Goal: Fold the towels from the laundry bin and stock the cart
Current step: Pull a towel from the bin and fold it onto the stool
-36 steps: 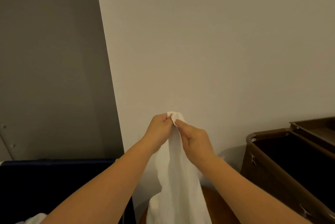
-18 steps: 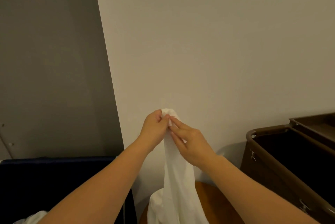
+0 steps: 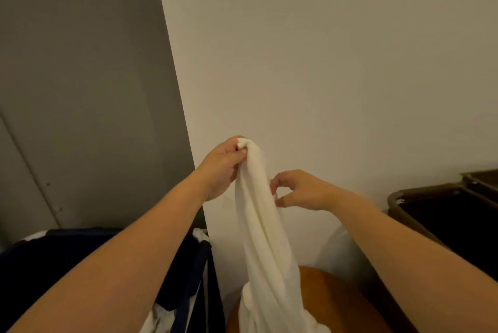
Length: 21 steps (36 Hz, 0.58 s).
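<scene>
- Head view: left grip (image 3: 221,168) is raised in front of the pale wall (image 3: 323,63), fingers curled tight round the top end of a white towel (image 3: 258,230). A bunch of cloth shows above the knuckles.
- Towel hangs down from that grip in long folds. Its lower end is gathered on a round wooden surface (image 3: 339,303).
- Right grip (image 3: 301,189) sits lower, at the towel's right edge. Thumb and forefinger are curled into a ring, tips touching the cloth. Cannot tell whether fabric is caught between them.
- Dark blue laundry bin (image 3: 80,233) is at lower left, under the left forearm, with white cloth (image 3: 157,316) visible inside.
- Brown cart (image 3: 431,188) stands at the right edge, against the wall and apart from the towel.
</scene>
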### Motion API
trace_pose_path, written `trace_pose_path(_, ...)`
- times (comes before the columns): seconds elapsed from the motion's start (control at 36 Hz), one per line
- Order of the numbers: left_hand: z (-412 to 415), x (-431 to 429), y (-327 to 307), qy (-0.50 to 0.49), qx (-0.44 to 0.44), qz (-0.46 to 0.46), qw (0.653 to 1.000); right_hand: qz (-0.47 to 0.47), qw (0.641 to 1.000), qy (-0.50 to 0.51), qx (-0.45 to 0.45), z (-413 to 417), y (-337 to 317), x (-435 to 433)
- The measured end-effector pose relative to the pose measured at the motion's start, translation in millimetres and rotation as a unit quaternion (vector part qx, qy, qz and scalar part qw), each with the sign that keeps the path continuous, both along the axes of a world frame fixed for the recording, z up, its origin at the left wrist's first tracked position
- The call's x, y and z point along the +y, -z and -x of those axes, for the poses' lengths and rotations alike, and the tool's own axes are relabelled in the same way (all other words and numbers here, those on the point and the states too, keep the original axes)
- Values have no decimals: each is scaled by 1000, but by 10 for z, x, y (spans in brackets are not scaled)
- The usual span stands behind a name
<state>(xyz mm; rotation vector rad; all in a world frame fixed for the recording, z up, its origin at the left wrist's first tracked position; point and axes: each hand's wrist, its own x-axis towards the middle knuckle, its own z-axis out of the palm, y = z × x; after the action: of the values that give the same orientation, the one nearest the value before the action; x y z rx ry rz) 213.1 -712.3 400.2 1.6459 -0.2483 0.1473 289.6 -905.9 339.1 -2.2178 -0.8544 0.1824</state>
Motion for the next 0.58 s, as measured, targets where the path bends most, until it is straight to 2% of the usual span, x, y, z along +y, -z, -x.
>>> trace_pose_path(0.14, 75, 64, -177, -33, -14, 56, 998, -63, 997, 18, 32, 16, 148, 95)
trace_pose_path(0.33, 141, 62, -331, -60, -30, 42, 997, -24, 997, -18, 67, 11, 194, 213)
trace_pose_path(0.58, 117, 180, -383, -150, -56, 35, 987, -53, 994, -25, 91, 1, 325, 194)
